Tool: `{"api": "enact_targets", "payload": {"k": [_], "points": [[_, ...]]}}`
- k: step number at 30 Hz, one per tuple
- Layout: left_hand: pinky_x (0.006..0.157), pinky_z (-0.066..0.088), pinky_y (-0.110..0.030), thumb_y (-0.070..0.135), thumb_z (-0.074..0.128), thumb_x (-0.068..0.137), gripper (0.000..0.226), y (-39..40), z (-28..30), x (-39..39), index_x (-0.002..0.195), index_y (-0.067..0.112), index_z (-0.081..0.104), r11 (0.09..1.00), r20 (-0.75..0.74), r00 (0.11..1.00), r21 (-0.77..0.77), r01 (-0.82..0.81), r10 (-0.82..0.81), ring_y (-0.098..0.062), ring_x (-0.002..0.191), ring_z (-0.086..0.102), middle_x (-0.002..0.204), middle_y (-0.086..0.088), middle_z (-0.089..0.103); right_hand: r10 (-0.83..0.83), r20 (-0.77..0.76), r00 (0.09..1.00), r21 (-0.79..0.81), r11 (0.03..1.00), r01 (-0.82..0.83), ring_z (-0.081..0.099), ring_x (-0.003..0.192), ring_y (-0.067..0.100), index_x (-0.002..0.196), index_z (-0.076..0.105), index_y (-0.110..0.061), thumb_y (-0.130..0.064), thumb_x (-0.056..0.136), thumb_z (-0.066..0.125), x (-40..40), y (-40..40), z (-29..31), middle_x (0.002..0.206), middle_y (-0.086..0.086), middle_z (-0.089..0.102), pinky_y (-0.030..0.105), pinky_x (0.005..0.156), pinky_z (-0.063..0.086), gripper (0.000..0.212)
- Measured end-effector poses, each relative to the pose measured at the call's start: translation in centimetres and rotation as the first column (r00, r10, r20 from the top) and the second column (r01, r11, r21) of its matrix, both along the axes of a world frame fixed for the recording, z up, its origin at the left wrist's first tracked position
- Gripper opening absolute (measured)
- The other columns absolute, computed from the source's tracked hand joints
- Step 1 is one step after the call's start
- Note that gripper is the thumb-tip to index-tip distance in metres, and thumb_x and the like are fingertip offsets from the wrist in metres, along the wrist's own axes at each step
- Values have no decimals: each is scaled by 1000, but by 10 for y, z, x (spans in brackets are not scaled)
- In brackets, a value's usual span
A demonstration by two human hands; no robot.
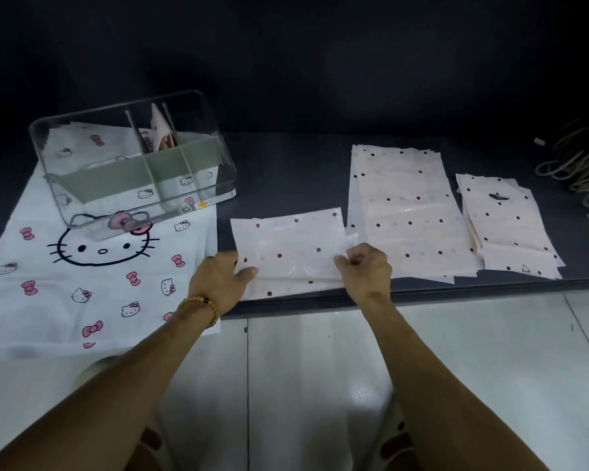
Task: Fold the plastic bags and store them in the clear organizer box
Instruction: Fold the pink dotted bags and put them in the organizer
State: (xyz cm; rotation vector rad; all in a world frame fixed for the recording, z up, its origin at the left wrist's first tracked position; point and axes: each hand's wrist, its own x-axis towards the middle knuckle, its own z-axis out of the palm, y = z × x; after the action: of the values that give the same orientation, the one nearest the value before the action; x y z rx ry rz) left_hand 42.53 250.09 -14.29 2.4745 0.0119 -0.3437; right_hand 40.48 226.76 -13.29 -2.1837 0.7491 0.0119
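Note:
A pale pink plastic bag with dark dots lies folded over near the front edge of the dark table. My left hand pinches its left edge, thumb on top. My right hand grips its right edge with curled fingers. The clear organizer box stands at the back left, split by dividers. One folded bag stands upright in a rear compartment.
The box sits on white cat-print bags that hang over the table's front edge. Right of my hands lie a tall stack of dotted bags and a smaller stack. A coil of cord lies far right. Pale floor tiles show below.

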Motion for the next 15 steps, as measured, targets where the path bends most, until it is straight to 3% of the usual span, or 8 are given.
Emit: {"api": "enact_targets", "payload": {"k": [1, 3, 5, 7, 9, 11, 15], "points": [[72, 50, -34, 37, 59, 90, 29, -2, -1, 0, 97, 9, 63, 1000, 6, 1000, 20, 16, -17, -27, 80, 59, 90, -8, 67, 8, -11, 1000, -57, 998, -8, 54, 69, 12, 81, 59, -16, -18, 85, 65, 0, 1, -1, 71, -9, 56, 20, 70, 41, 8], [72, 50, -36, 39, 57, 90, 31, -5, -2, 0, 98, 9, 62, 998, 38, 999, 63, 29, -32, -29, 82, 59, 90, -9, 67, 3, -30, 1000, -83, 997, -5, 54, 73, 13, 91, 61, -15, -15, 84, 64, 1, 2, -5, 80, -6, 58, 19, 72, 42, 8], [67, 45, -32, 40, 58, 90, 30, -9, -2, 2, 94, 10, 61, 995, 65, 997, 95, 32, -38, -27, 79, 58, 86, -9, 66, -26, -40, 999, -61, 998, 24, 52, 64, 10, 85, 58, -15, -25, 85, 65, 2, 3, -5, 73, -6, 57, 19, 67, 42, 12], [66, 42, -31, 41, 58, 89, 30, -11, -2, 4, 97, 12, 61, 995, 72, 996, 96, 38, -45, -28, 80, 58, 86, -8, 66, -45, -48, 998, -83, 996, 41, 46, 53, 7, 73, 59, -9, -33, 88, 63, 3, 2, -4, 62, -2, 55, 15, 53, 36, 28], [67, 44, -31, 42, 59, 88, 30, -13, -3, 5, 95, 13, 58, 994, 67, 997, 105, 24, -31, -27, 82, 59, 86, -7, 65, -27, -78, 997, -100, 995, 19, 45, 50, 14, 66, 61, -2, -24, 86, 61, 3, -3, -3, 56, 5, 53, 11, 44, 31, 30], [66, 44, -31, 46, 61, 85, 32, -15, -4, 6, 91, 16, 52, 989, 64, 998, 150, -10, 1, -25, 80, 58, 85, -4, 63, -10, -120, 993, -92, 996, -1, 45, 53, 10, 69, 60, -8, -15, 80, 63, 2, -8, -2, 60, -4, 52, 7, 40, 31, 14], [65, 44, -32, 50, 67, 79, 49, -21, 0, 5, 108, 18, 45, 973, 59, 996, 218, -82, 71, -27, 83, 61, 89, -5, 61, 35, -136, 990, -124, 991, -52, 47, 64, 7, 80, 58, -17, -7, 80, 62, 1, -10, -1, 77, -9, 56, 4, 43, 28, 11]]}}
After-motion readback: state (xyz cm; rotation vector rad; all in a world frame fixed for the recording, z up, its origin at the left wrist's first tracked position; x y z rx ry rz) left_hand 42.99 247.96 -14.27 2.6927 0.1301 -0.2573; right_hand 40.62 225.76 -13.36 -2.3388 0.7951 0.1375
